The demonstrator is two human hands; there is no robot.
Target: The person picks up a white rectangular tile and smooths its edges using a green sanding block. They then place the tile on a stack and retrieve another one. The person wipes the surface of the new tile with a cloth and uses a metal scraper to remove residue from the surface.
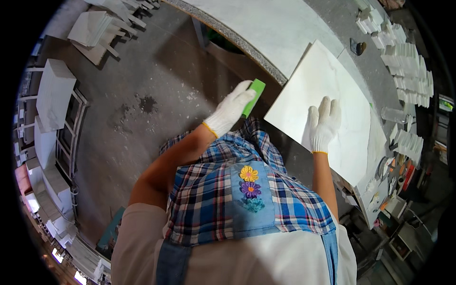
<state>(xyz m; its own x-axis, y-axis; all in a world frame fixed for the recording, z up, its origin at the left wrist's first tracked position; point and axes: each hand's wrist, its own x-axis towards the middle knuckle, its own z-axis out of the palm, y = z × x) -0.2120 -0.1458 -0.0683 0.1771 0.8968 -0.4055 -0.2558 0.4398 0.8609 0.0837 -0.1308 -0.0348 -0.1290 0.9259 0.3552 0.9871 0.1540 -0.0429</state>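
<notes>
Both my hands wear white knit gloves with yellow cuffs. My left hand point(232, 108) is closed around a green rectangular block point(253, 98), held in the air beside the table's edge. A white marble-look slab point(289, 109) with faint veins lies on the worktable, its near corner jutting past the edge. Flat on the slab rests my right hand point(325, 124), fingers stretched out and thumb apart, holding nothing. The block and the slab are apart.
Past the slab stretches the pale worktable top point(294, 28) with a rough stone edge. Stacks of white tiles point(403, 64) line the far right. Assorted tools point(399, 175) lie at right. Slabs on a metal rack point(54, 95) stand left, and more stacked slabs point(92, 31) upper left.
</notes>
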